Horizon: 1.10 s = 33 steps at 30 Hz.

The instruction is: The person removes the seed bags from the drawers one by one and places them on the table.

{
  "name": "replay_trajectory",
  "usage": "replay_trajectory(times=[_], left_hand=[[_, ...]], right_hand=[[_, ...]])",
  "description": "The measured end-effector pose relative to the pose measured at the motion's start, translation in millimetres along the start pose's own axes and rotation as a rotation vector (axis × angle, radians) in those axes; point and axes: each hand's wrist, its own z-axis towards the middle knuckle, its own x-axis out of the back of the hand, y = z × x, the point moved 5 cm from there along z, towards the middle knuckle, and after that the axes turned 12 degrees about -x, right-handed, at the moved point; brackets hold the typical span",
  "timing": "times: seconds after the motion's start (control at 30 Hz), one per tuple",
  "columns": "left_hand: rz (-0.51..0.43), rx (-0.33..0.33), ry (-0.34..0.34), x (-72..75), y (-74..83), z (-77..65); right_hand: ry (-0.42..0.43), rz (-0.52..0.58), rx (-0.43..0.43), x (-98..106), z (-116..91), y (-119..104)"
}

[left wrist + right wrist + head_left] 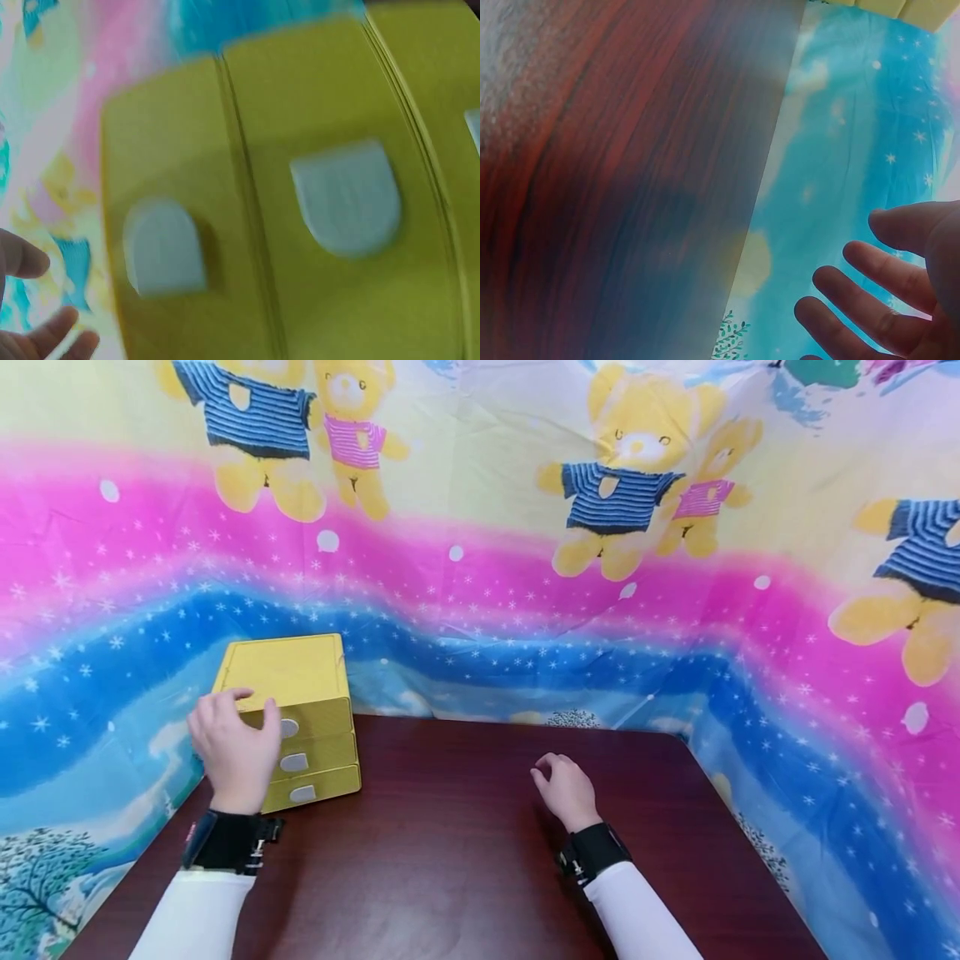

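Observation:
A yellow drawer box (288, 664) with three stacked drawers stands at the back left of the table, each drawer front bearing a pale rounded handle (349, 196). My left hand (234, 747) is raised in front of its left side, near the top drawer, thumb and fingers spread apart with nothing between them. In the left wrist view the left fingertips (56, 330) show beside the box's edge, apart from the handles. Over the right part of the table hovers my right hand (567, 792), its fingers loosely bent and holding nothing.
The dark reddish wooden table (435, 860) reaches back to a hanging cloth (480, 585) printed with bears and snowflakes. This cloth also runs along the left and right sides. Both wrists wear black straps (225, 842) with small cameras.

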Motion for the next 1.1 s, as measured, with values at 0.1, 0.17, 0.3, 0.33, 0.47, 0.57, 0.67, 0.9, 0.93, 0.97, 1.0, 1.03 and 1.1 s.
replay_trajectory(times=[0.1, 0.17, 0.3, 0.33, 0.47, 0.57, 0.67, 0.9, 0.93, 0.97, 1.0, 1.03, 1.1], left_hand=[[0.042, 0.116, 0.010, 8.2, -19.5, -0.3], [0.042, 0.185, 0.000, 10.4, -30.8, -1.7], [-0.010, 0.321, -0.065, 9.5, -49.2, -7.4], [-0.027, 0.353, -0.086, 8.8, -52.5, -8.9], [-0.093, 0.471, -0.170, 6.3, -62.1, -13.7], [-0.137, 0.535, -0.222, 4.7, -67.3, -14.8], [-0.172, 0.577, -0.255, 3.3, -72.0, -15.1], [-0.213, 0.642, -0.283, 1.9, -80.8, -11.9], [-0.213, 0.641, -0.281, 1.7, -81.9, -10.9], [-0.213, 0.636, -0.276, 1.6, -82.8, -10.0], [-0.212, 0.631, -0.270, 1.3, -83.3, -9.4], [-0.211, 0.627, -0.268, 1.2, -84.1, -8.9], [-0.207, 0.619, -0.267, 1.2, -84.8, -8.4]], right_hand=[[0.009, -0.004, 0.003, 1, 1, 2], [0.019, -0.006, 0.005, 1, 2, 3], [0.026, 0.003, -0.001, 1, 2, 5], [0.025, 0.004, -0.005, 1, 2, 6], [0.008, -0.001, -0.020, 0, 2, 9], [0.003, -0.004, -0.019, 0, 1, 11], [0.004, -0.006, -0.019, 1, 1, 11], [0.008, -0.003, -0.026, 4, 2, 12], [0.010, -0.002, -0.026, 4, 2, 12], [0.009, -0.002, -0.027, 4, 2, 12], [0.008, -0.001, -0.028, 4, 2, 13], [0.007, 0.001, -0.030, 4, 2, 13], [0.008, 0.003, -0.031, 3, 2, 15]])
